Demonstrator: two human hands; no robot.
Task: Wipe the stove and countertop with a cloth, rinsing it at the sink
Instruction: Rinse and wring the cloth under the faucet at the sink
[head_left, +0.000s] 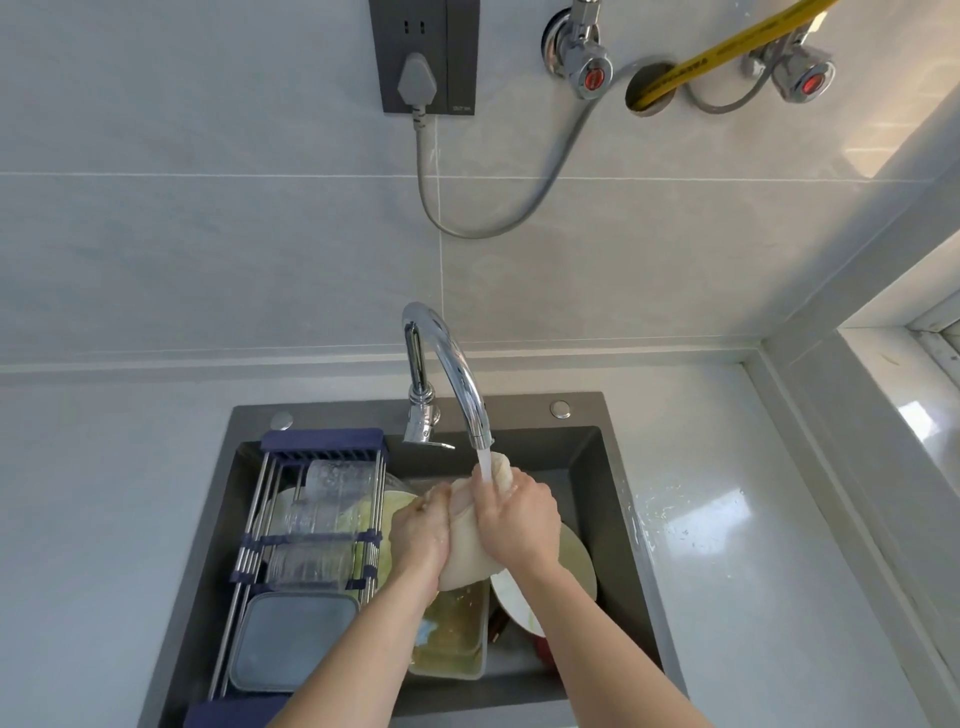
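Both hands (467, 525) clenched around cloth (470, 551)

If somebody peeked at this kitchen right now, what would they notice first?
Two bare hands, left hand and right hand, grip a white wet cloth under water running from the curved chrome tap, above the dark grey sink. Beneath them sit dirty dishes; a metal drying rack spans the sink's left side.

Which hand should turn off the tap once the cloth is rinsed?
Probably the left hand. The tap lever sits just beyond it, left of the spout, while the right hand grips the cloth under the running water.
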